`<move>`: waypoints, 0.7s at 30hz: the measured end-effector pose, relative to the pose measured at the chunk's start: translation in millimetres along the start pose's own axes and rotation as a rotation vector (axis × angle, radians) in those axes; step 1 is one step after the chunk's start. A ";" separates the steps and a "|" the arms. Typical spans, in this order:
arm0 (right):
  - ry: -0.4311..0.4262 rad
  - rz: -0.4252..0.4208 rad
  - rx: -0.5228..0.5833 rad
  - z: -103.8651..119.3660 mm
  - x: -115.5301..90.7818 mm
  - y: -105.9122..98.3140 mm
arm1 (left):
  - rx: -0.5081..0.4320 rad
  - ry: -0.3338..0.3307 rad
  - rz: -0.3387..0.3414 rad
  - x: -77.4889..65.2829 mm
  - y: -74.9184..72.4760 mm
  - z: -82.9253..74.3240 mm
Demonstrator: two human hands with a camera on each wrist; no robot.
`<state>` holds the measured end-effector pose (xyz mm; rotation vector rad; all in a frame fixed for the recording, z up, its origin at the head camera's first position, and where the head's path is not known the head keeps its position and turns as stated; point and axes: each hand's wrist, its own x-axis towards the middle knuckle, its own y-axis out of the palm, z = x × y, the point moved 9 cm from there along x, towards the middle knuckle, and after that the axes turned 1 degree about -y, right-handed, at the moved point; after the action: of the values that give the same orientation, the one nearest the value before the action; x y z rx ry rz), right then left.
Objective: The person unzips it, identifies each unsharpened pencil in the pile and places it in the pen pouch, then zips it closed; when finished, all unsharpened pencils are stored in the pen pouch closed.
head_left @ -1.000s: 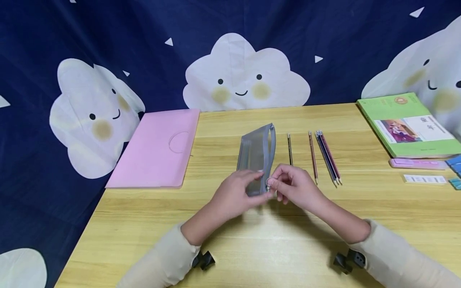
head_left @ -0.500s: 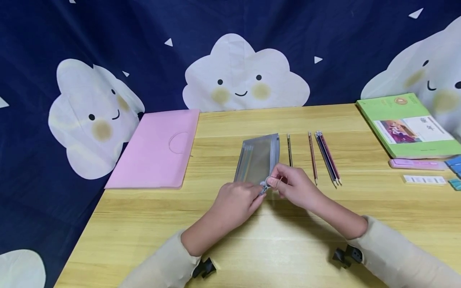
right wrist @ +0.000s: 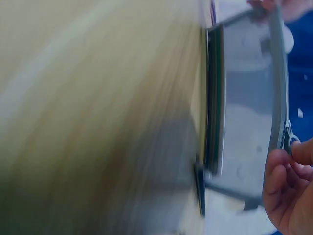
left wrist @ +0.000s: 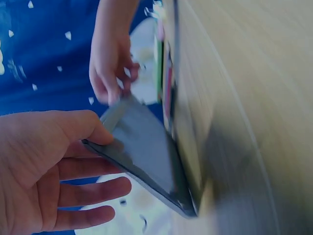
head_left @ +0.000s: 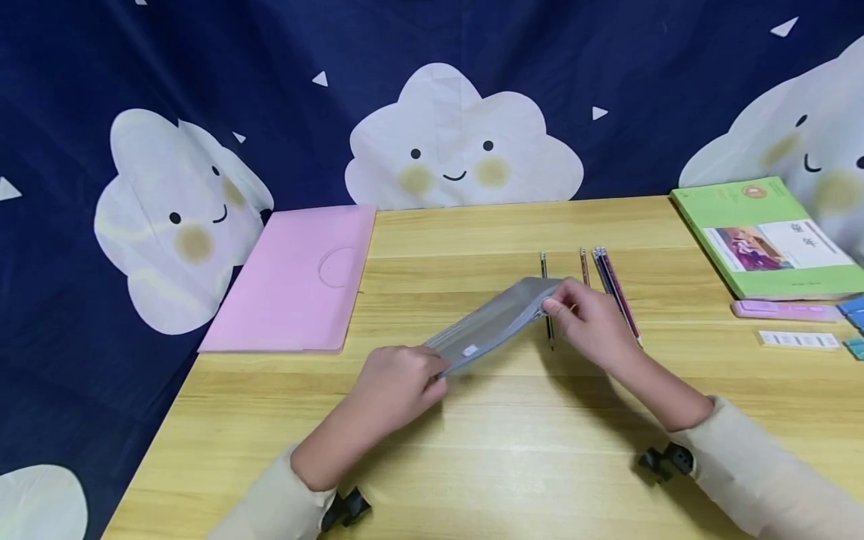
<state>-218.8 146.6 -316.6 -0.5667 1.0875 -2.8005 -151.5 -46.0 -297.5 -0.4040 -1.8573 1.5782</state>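
Note:
A grey see-through zip pencil pouch [head_left: 496, 319] slants between both hands over the table in the head view. My left hand [head_left: 398, 382] pinches its near left end between thumb and index finger; the other fingers are spread apart from it in the left wrist view. At the far right end, my right hand [head_left: 594, 322] pinches the ring-shaped zip pull [right wrist: 292, 137], seen in the right wrist view. Dark and green pencils [right wrist: 214, 98] show along the pouch's lower side there. Partly behind the pouch on the table lies a black pencil [head_left: 550, 334].
A red pencil [head_left: 584, 262] and a small bunch of pencils [head_left: 619, 289] lie near the right hand. A pink folder [head_left: 290, 277] is at left. At right are a green book [head_left: 749, 202], a pink case [head_left: 786, 310] and a white block [head_left: 799, 340].
My hands, close together at the pouch's near end half a second ago, have moved apart. The right carried the zip pull rightward and away; the left moved left. The pouch has swung to a diagonal.

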 end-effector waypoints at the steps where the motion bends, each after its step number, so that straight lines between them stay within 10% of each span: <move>1: 0.003 -0.035 -0.030 -3.2 -0.1 -7.9 | 0.010 -0.025 0.014 -1.4 1.4 6.8; 12: 0.058 -0.146 -0.150 -20.0 -8.4 -45.5 | -0.002 -0.241 0.100 4.4 11.9 69.9; 21: -0.095 0.205 -0.093 -9.2 -18.7 -10.1 | 0.057 -0.352 0.092 6.1 23.3 105.0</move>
<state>-204.3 163.9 -321.9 -0.5557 1.1886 -2.5339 -228.8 -116.3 -323.9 -0.1969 -2.0703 1.8557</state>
